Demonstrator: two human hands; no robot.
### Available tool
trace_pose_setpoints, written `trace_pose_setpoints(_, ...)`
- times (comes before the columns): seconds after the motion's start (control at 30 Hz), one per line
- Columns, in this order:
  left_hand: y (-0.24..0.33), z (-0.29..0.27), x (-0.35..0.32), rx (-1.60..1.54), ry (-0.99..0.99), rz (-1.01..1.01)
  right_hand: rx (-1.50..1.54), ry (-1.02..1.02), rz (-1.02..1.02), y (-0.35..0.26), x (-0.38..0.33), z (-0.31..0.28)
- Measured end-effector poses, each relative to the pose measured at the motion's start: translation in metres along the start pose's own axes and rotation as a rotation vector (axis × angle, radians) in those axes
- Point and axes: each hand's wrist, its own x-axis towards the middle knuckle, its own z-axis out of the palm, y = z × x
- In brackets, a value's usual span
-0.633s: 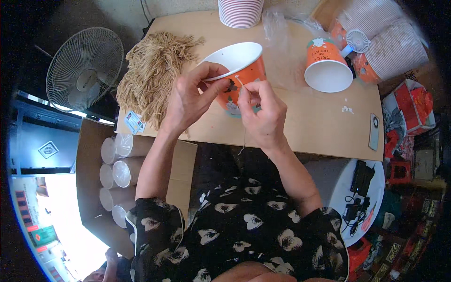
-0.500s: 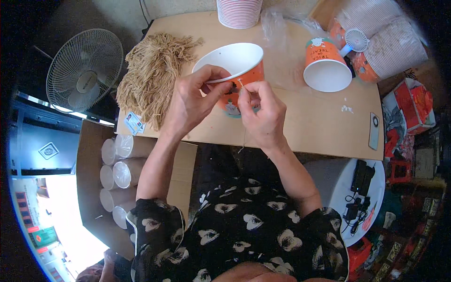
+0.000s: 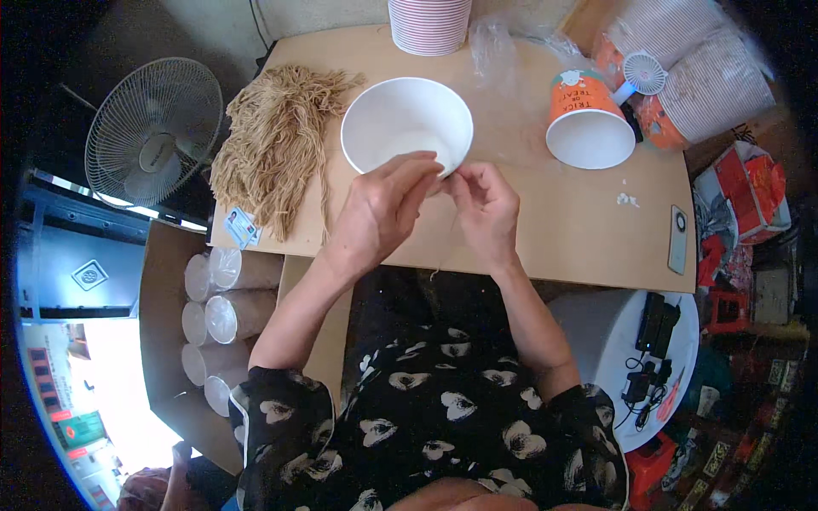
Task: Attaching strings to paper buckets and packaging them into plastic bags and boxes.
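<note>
A large paper bucket (image 3: 407,115) stands on the table, tilted so its white inside faces me. My left hand (image 3: 383,209) is closed at its near rim, fingertips pinched over the edge. Beside it, also at that rim, my right hand (image 3: 486,213) pinches a thin beige cord; the held end is hidden between the fingers. A loose tail of cord (image 3: 434,274) shows below the table edge. To the left lies a thick bundle of beige cords (image 3: 277,140), with one strand trailing toward the table edge.
An orange paper bucket (image 3: 588,119) lies on its side at right, near a small handheld fan (image 3: 643,75) and bagged bucket stacks (image 3: 716,85). Another stack (image 3: 430,25) stands behind. Left are a fan (image 3: 156,132) and a carton (image 3: 166,358) of wrapped rolls. A phone (image 3: 677,238) lies right.
The bucket has tipped toward me, so its orange side is now hidden. Both hands have drawn together at the near rim, and the cord end is no longer visible.
</note>
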Motion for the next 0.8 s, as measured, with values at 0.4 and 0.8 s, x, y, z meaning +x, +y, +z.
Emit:
trace_pose_setpoints(0.4, -0.033, -0.002, 0.061, 0.195, -0.388, 0.088, 0.127, -0.051, 0.147, 0.001, 0.005, -0.005)
trace_pose_setpoints(0.8, -0.028, -0.007, 0.061, -0.165, -0.249, 0.009, -0.062, -0.099, 0.048, -0.031, 0.026, -0.019)
